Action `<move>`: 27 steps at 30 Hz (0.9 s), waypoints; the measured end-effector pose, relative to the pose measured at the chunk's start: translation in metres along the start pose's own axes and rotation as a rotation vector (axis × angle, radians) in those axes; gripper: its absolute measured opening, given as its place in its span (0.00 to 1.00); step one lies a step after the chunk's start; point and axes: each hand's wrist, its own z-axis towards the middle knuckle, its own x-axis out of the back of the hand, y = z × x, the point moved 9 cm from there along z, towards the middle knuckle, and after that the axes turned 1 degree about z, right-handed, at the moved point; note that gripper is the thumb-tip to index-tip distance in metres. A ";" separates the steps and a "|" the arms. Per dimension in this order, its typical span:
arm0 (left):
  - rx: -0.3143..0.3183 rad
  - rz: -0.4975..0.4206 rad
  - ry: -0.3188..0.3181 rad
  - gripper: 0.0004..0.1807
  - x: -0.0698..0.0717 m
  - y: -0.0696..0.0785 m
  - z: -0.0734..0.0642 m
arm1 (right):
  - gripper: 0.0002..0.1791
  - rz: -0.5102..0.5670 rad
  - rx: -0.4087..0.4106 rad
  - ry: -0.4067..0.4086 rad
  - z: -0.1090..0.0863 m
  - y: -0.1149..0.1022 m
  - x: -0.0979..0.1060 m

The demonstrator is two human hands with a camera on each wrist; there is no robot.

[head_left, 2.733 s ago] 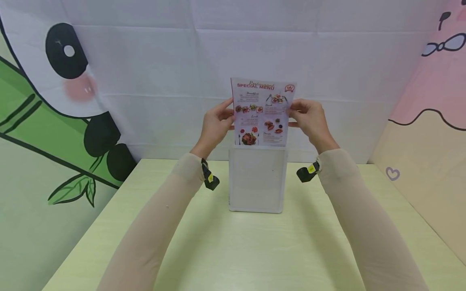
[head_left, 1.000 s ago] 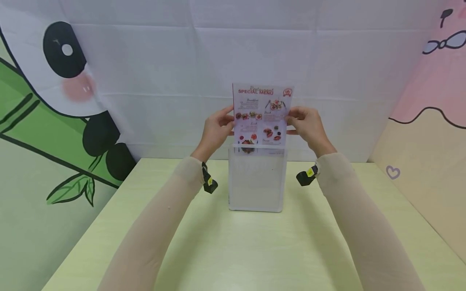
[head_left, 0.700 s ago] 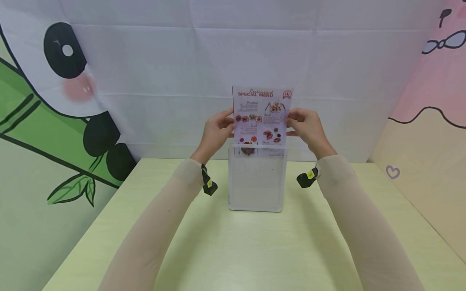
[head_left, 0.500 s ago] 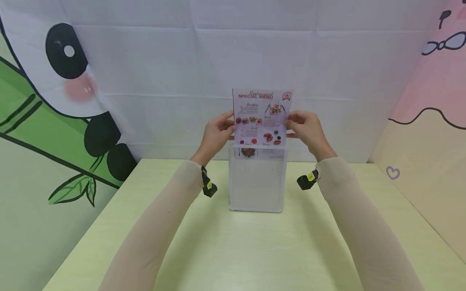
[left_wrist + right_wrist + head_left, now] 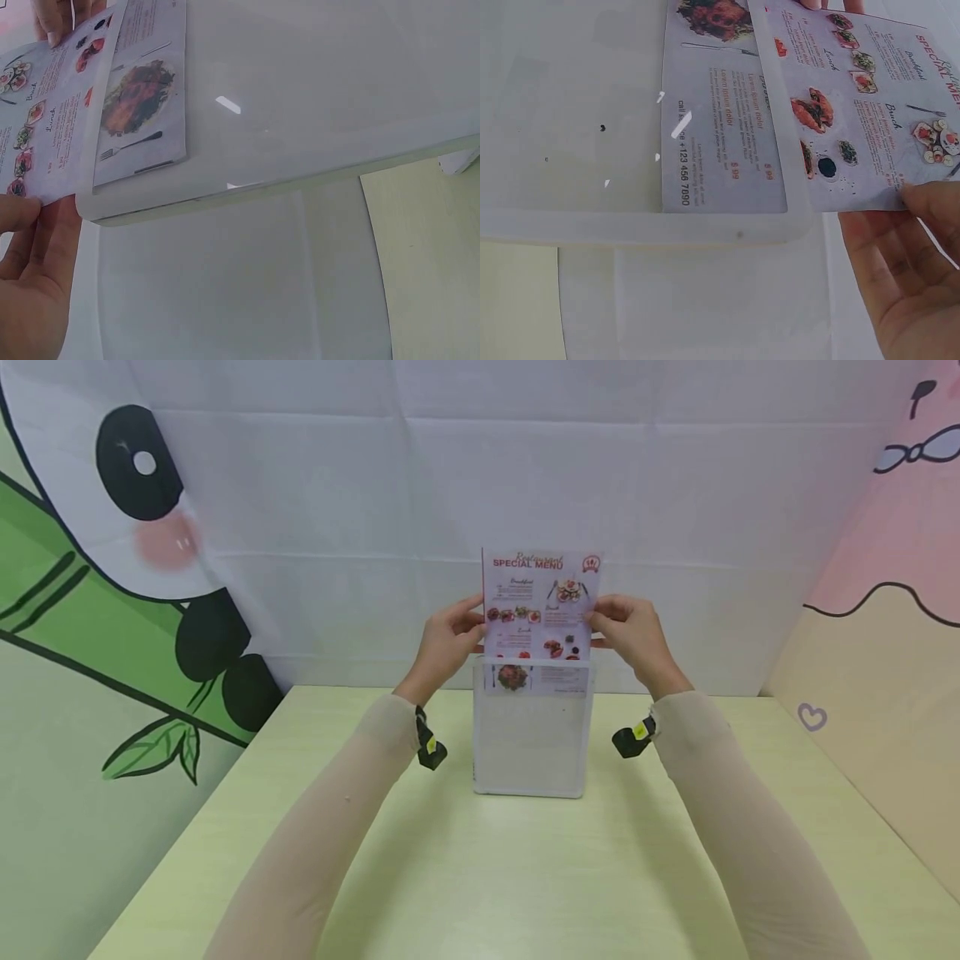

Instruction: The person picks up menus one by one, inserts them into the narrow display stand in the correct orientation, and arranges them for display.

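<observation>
Left hand (image 5: 447,647) pinches one side edge of a printed restaurant menu sheet (image 5: 525,602), thumb in front, fingers behind; right hand (image 5: 632,631) pinches the opposite edge in much the same way. Sheet upright, its lower strip showing through the clear front of an upright sign holder (image 5: 528,747), the rest standing above the top rim. Holder stands on the table (image 5: 525,868), a white cloth backdrop (image 5: 337,518) behind.

Step in hand, as I judge it: feeding the menu down into the holder from the top, only a small part in. Next move would call for an even downward push, both edges level with the holder's sides, and the grip shifted higher before the fingers meet the rim. Paper could bow or catch if one side leads.

Menu: thin, flat, smooth, straight-cut; red heading, small type, food photos. Holder: rectangular, rounded corners, pale raised border, apparently rigid plastic. Wrist views show hard bright glare on the front, a few dark specks on the right one. Tabletop pale yellow-green, faintly grained; cloth creased in straight folds.
</observation>
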 end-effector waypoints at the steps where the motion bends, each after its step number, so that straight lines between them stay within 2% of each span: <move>1: 0.000 0.002 -0.001 0.27 0.000 0.000 0.000 | 0.17 0.001 -0.002 0.000 0.000 0.001 0.000; 27: 0.005 -0.014 -0.009 0.26 -0.001 -0.006 -0.003 | 0.16 0.046 -0.018 -0.034 -0.002 0.016 -0.005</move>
